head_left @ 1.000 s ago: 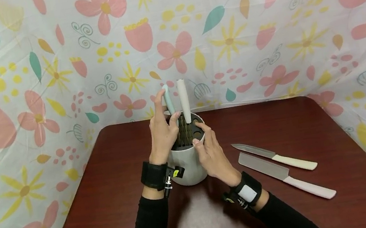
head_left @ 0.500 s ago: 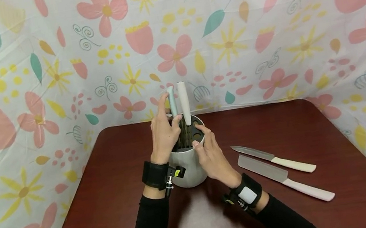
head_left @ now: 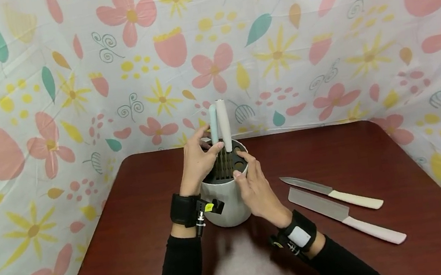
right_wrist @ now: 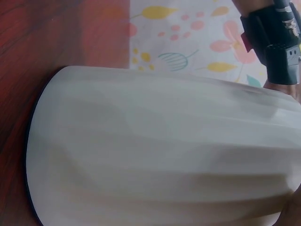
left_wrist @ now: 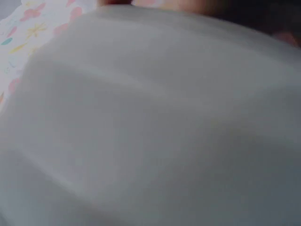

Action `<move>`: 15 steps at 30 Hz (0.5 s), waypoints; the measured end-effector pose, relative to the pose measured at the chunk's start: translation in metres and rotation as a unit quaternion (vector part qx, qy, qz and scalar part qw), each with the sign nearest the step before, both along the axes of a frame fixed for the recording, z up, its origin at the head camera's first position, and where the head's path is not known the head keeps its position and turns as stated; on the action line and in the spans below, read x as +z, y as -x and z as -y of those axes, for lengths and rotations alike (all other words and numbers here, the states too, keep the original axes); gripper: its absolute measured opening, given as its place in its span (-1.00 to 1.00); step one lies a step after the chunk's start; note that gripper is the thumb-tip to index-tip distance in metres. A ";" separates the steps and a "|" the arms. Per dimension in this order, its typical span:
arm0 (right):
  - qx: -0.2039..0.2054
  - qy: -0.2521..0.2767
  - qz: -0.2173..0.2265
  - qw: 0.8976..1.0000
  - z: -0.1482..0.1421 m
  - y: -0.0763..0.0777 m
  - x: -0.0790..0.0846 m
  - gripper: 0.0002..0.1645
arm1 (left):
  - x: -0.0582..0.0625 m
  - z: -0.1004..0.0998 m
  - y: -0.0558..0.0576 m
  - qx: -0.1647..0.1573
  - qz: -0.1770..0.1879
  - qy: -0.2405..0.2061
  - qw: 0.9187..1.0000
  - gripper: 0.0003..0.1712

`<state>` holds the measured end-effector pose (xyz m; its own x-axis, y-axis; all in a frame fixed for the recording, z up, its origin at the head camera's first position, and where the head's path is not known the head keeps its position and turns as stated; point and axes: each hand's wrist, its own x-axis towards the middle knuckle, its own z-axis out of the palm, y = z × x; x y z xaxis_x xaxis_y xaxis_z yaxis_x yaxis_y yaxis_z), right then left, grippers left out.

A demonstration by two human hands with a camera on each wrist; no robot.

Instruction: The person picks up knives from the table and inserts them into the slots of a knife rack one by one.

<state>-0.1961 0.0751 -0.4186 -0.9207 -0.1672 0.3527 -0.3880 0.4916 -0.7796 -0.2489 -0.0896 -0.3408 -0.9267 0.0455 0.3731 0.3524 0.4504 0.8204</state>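
A round white knife holder point(head_left: 227, 210) with a dark slotted top stands on the table; its pale wall fills the left wrist view and much of the right wrist view. Two handles rise from the slots, a light blue knife handle point(head_left: 213, 124) and a white knife handle point(head_left: 224, 125) close beside it. Any blades below them are hidden. My left hand point(head_left: 197, 162) has its thumb across the foot of the light blue handle and its fingers around the far side. With thumb and fingers, my right hand point(head_left: 259, 188) grips the holder's right rim.
On the table point(head_left: 134, 245), right of the holder, lie a pointed knife with a cream handle point(head_left: 355, 199) and a broad-bladed knife with a whitish handle point(head_left: 374, 229). A flower-print sheet point(head_left: 280, 76) hangs behind the table and along its sides.
The light blue handle has swung from a leftward lean to nearly upright, closer to the white one. My left index finger has slid down from its top. The right hand keeps its place.
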 end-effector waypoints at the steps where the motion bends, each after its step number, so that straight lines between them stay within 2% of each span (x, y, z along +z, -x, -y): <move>1: 0.000 0.000 0.000 1.000 0.000 0.000 0.000 -0.40 | 0.000 0.000 0.000 0.001 0.005 0.000 1.000 -0.31; 7: 0.005 -0.001 -0.002 1.000 0.002 0.000 0.000 -0.41 | 0.000 0.002 -0.002 0.006 0.009 0.000 1.000 -0.35; 15: -0.002 -0.001 -0.006 1.000 0.001 0.000 0.003 -0.40 | 0.001 0.001 0.001 -0.034 -0.020 0.009 0.999 -0.41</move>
